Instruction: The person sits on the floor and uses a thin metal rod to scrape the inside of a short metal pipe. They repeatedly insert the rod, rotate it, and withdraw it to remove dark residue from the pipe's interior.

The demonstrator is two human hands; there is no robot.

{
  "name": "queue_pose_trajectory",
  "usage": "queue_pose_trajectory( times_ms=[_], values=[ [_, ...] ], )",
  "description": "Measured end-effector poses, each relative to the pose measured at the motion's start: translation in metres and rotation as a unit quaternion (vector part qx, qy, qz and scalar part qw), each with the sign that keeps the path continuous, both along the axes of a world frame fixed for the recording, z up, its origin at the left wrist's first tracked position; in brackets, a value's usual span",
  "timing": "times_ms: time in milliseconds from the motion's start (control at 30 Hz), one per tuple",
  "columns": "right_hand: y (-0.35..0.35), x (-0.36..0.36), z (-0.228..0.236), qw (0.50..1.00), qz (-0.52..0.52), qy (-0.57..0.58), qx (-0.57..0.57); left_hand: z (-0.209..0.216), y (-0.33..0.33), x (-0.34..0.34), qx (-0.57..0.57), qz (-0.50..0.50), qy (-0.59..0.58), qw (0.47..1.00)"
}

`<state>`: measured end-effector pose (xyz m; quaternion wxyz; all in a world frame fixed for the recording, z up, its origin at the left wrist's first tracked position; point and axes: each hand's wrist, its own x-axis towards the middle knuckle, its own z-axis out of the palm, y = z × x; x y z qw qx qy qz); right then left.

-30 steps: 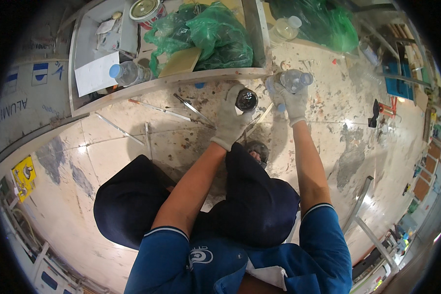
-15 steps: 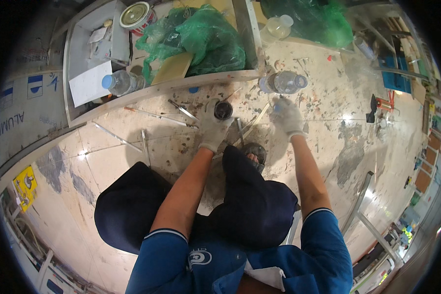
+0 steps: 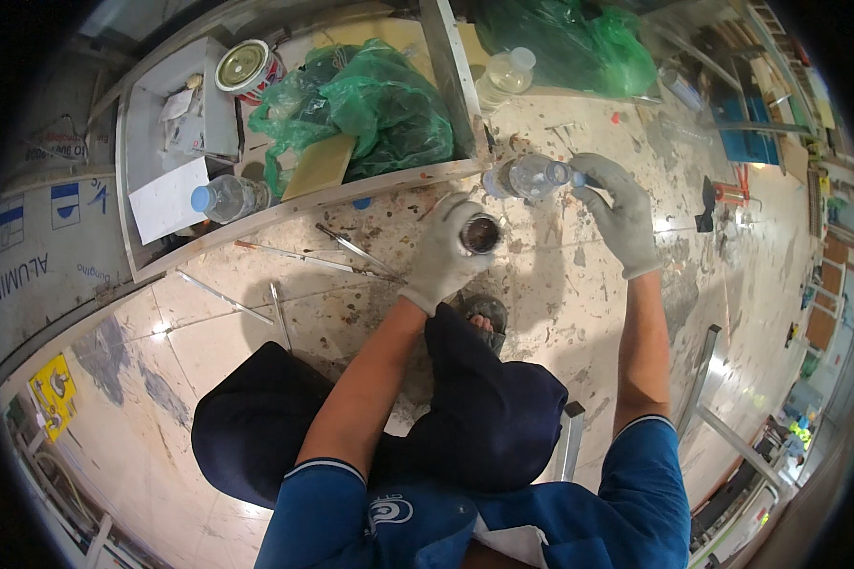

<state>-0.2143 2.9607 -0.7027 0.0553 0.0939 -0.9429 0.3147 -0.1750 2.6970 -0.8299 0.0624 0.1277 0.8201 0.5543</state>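
Note:
My left hand [image 3: 446, 258], in a pale work glove, grips a small round cup [image 3: 482, 234] with a light rim and dark brown stuff inside. To its right, my gloved right hand [image 3: 621, 209] pinches a blue bottle cap [image 3: 579, 178] between thumb and fingers. The cap is at the mouth of a clear plastic bottle [image 3: 537, 177]; whether it sits on the thread I cannot tell. My foot in a dark sandal [image 3: 484, 318] rests just below the cup.
Beyond my hands is a shallow frame [image 3: 304, 202] holding green plastic bags [image 3: 380, 104], a paint can [image 3: 247, 68] and a capped bottle [image 3: 220, 199]. Thin metal strips [image 3: 226, 296] lie on the stained floor to the left. A red-handled tool [image 3: 731, 192] lies farther right.
My right hand has moved right and up to the bottle's mouth, carrying the blue cap. My left hand has shifted right with the cup.

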Motion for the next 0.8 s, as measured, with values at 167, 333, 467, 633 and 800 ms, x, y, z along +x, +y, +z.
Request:
queue_pose_trajectory(
  times_ms=[167,333,467,633,800],
  values=[
    [-0.018,-0.020,0.013,0.991,0.091,-0.006,0.100,0.031,0.032,-0.030,0.031,-0.100,0.044,0.993],
    [-0.010,-0.023,0.006,0.984,0.128,0.004,0.121,0.040,0.054,-0.046,-0.048,-0.148,0.082,0.985],
    [-0.012,-0.022,-0.006,0.975,0.053,-0.004,0.215,0.037,0.066,-0.053,-0.023,-0.143,0.108,0.984],
    [-0.015,-0.015,-0.002,0.977,-0.014,-0.111,0.182,0.032,0.067,-0.050,-0.067,-0.132,0.129,0.981],
    [-0.009,-0.023,0.000,0.983,0.124,-0.007,0.132,0.035,0.066,-0.050,-0.083,-0.138,0.113,0.980]
  ],
)
